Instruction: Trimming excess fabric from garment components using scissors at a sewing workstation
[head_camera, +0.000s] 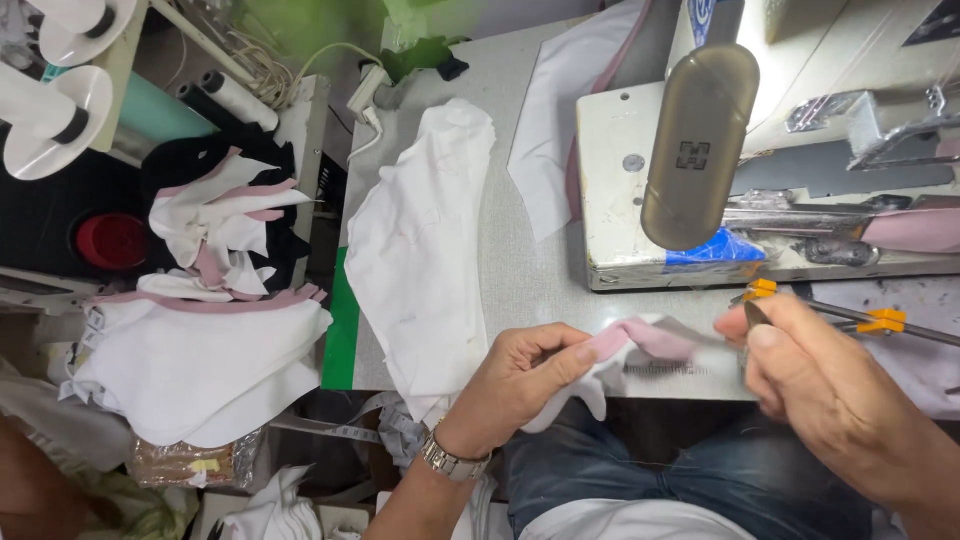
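Left hand pinching pink-edged white fabric piece taut above table edge; right hand closed around thread snips, close enough for trimming. 1 sewing machine just behind.

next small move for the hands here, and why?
Probably snip at the pink trim edge: the left hand pinches the white fabric piece with pink trim, its end held out toward the right hand, which holds small metal thread snips just beside it.

fabric piece: white, pink trim | snips: orange grips | sewing machine: cream | spool: red
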